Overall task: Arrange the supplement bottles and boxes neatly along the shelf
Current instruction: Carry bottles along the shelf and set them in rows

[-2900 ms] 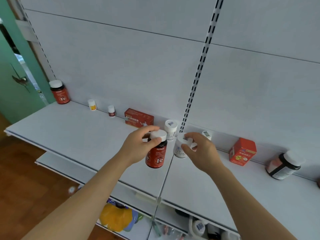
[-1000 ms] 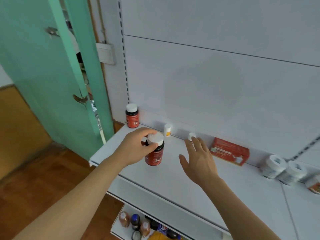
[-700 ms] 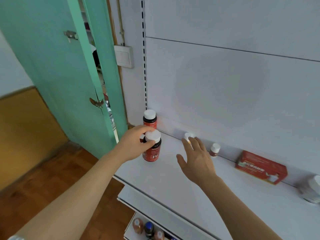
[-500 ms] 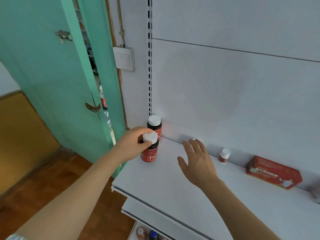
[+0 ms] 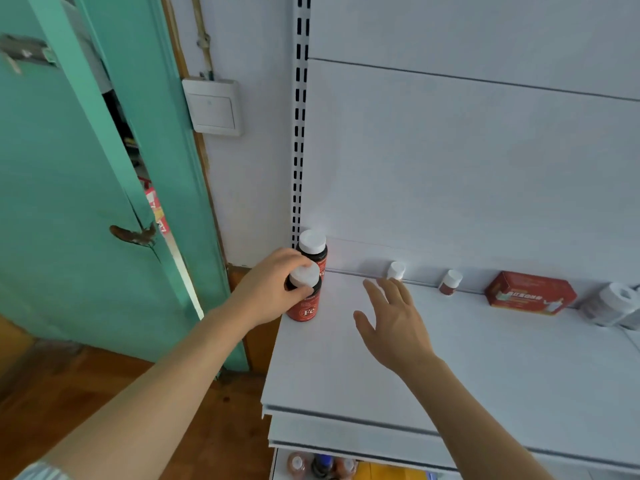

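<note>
Red "Fe" bottle (image 5: 305,299) with a white cap, upright at the left end of the white shelf (image 5: 502,368), near the shelf's left edge and a little forward of the back panel. The left hand (image 5: 273,289) is closed around its cap and shoulder, thumb toward the front and fingers wrapped over the top; whether the base rests on the shelf or sits just above it cannot be told. Directly behind it, against the back corner, stands a second red bottle (image 5: 313,249) of the same kind, also white-capped; the two appear very close, the rear one partly hidden by the held one.

The right hand (image 5: 394,327) is spread, palm down and holding nothing, over the shelf to the right of the held bottle. Its fingertips (image 5: 389,284) point toward the back panel, just in front of a small white bottle (image 5: 396,270) standing at the rear edge. Farther right along the rear edge: a small brown bottle (image 5: 449,283) with a white cap, then a red box (image 5: 530,293) lying lengthwise, then a white container (image 5: 609,304) blurred at the frame edge.

A slotted upright (image 5: 299,133) runs up the left side of the back panel. To its left are a wall switch (image 5: 213,107) and a green door (image 5: 69,202). Several bottle tops (image 5: 322,464) show on a lower shelf beneath the front edge.
</note>
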Demonstrator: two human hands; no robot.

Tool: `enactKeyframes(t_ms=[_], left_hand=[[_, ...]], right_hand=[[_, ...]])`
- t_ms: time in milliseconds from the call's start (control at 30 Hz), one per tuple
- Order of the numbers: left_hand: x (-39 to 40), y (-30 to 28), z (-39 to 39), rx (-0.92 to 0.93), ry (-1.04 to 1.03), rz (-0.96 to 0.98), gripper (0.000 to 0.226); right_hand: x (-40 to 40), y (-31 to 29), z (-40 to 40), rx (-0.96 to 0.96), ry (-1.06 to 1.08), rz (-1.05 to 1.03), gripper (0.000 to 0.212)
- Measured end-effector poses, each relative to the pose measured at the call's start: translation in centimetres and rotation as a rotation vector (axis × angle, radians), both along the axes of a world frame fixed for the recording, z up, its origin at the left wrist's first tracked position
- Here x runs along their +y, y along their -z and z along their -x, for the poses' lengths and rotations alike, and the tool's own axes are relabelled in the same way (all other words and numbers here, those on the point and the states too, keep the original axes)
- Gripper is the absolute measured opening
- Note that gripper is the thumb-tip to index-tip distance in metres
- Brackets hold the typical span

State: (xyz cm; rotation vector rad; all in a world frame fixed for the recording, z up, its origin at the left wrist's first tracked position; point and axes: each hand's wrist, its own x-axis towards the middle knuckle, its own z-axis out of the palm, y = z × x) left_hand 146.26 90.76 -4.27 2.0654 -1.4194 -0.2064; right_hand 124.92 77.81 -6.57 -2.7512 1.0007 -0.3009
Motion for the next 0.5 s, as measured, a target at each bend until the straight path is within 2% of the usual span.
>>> enactKeyframes(t_ms=[500], left_hand=[[-0.9,0.3,-0.7,-0.041,0.076,0.007,0.04]], right_hand=[[0.6,-0.7,-1.6,-0.001,0.057,0.025,0.059]])
